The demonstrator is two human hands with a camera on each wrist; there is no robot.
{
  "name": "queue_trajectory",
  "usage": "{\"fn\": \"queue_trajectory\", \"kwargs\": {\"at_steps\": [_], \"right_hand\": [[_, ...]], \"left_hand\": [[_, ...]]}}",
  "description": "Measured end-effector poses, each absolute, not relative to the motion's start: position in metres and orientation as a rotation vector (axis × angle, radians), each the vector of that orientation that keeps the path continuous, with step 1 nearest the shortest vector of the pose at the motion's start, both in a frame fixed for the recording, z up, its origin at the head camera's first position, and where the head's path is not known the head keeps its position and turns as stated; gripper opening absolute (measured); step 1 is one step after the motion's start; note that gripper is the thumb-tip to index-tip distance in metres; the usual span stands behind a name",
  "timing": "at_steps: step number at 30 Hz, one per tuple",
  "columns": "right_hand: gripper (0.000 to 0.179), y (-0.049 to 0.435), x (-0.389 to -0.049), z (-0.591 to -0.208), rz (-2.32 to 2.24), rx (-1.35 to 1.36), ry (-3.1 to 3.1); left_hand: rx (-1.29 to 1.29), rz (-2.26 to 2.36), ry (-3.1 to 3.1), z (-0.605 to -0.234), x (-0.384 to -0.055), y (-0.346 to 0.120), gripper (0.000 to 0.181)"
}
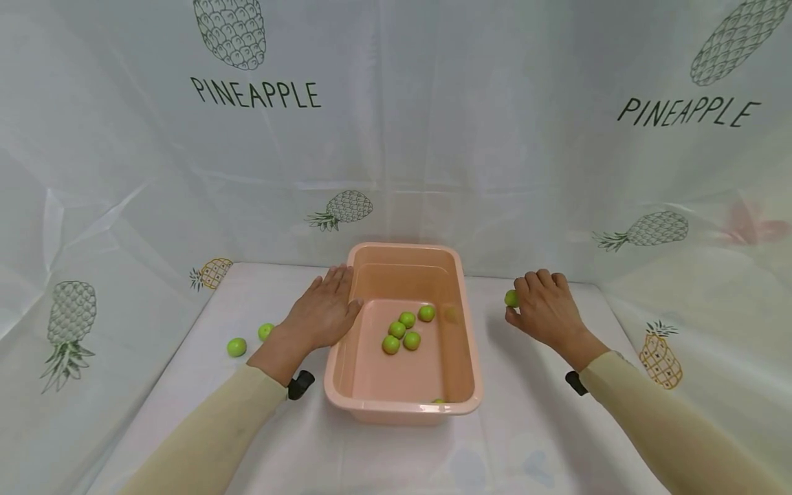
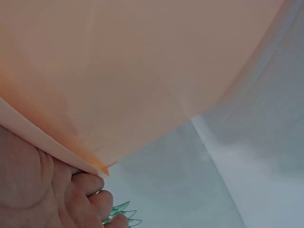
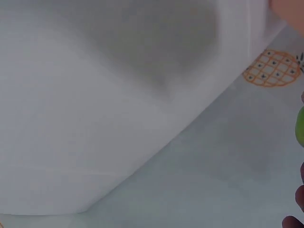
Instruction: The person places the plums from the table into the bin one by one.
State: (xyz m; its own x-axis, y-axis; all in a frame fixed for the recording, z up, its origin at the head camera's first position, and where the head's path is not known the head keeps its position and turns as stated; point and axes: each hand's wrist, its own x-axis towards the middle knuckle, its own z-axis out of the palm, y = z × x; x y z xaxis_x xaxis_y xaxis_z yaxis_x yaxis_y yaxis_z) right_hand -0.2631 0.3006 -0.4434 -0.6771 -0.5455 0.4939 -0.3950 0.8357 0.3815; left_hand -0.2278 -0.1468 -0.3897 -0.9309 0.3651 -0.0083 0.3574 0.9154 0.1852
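My left hand rests with straight fingers on the left rim of a pink plastic basin. In the left wrist view the palm lies against that rim, with the basin's outer wall beyond. To the basin's right, my right hand pinches a small round green fruit between thumb and fingers, above the table. Only a sliver of the fruit shows at the right wrist view's edge. Several like green fruits lie inside the basin; one is mostly hidden by its near wall.
Two more green fruits lie on the white-covered table left of the basin, one of them close beside my left wrist. A pale sheet printed with pineapples hangs behind and at both sides.
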Motion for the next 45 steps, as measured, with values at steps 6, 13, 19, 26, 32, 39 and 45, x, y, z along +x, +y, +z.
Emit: {"fn": "queue_trajectory", "kwargs": {"at_steps": [6, 13, 19, 26, 32, 39, 45], "right_hand": [[0.038, 0.269, -0.267, -0.416, -0.225, 0.710, -2.336], [0.039, 0.225, -0.270, -0.387, -0.075, 0.742, -2.322], [0.036, 0.186, -0.270, -0.376, 0.005, 0.760, -2.359], [0.039, 0.147, -0.265, -0.377, -0.086, 0.824, -2.433], [0.045, 0.128, -0.262, -0.386, -0.219, 0.874, -2.552], [0.053, 0.121, -0.262, -0.395, -0.456, 0.882, -2.555], [0.048, 0.118, -0.260, -0.401, -0.524, 0.927, -2.572]], "left_hand": [[0.574, 0.292, 3.030, -0.391, -0.228, -0.147, 0.074], [0.579, 0.283, 3.029, -0.391, -0.229, -0.148, 0.073], [0.576, 0.291, 3.023, -0.391, -0.229, -0.147, 0.073], [0.564, 0.303, 3.020, -0.390, -0.230, -0.147, 0.073], [0.561, 0.302, 3.017, -0.391, -0.229, -0.148, 0.073], [0.556, 0.313, 3.008, -0.389, -0.228, -0.147, 0.073], [0.552, 0.303, 3.012, -0.389, -0.228, -0.147, 0.074]]}}
